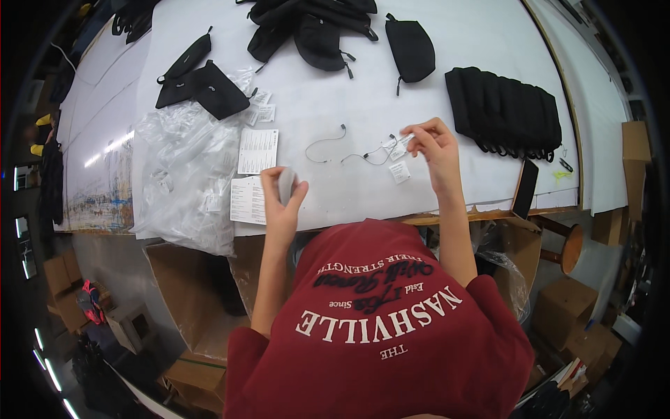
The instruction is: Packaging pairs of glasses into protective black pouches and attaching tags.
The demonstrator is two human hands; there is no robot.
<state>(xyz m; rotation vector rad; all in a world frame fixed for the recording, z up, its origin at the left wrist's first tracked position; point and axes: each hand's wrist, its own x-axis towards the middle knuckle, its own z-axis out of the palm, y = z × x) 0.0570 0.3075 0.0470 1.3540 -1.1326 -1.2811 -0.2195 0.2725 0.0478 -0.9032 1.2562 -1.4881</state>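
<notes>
My left hand (280, 204), near the table's front edge, is closed around a small pale grey card or folded paper (286, 184), seen nearly edge-on. Farther right, my right hand (434, 145) is raised over the table with thumb and fingers pinched at a small white tag (402, 145). Beside that tag lies a thin looped cord (377, 155) with small dark ends. A second white tag (400, 172) rests just below it. Another loose cord (325, 142) curves on the white surface between my hands. Two printed white sheets (257, 151) lie beyond and beside my left hand.
Clear plastic bags (178, 167) are heaped on the left, with black zip pouches (222, 94) above them. More black pouches (321, 38) pile up at the back, and one (410, 50) lies apart. A row of black pouches (504, 108) and a phone (525, 188) are at right.
</notes>
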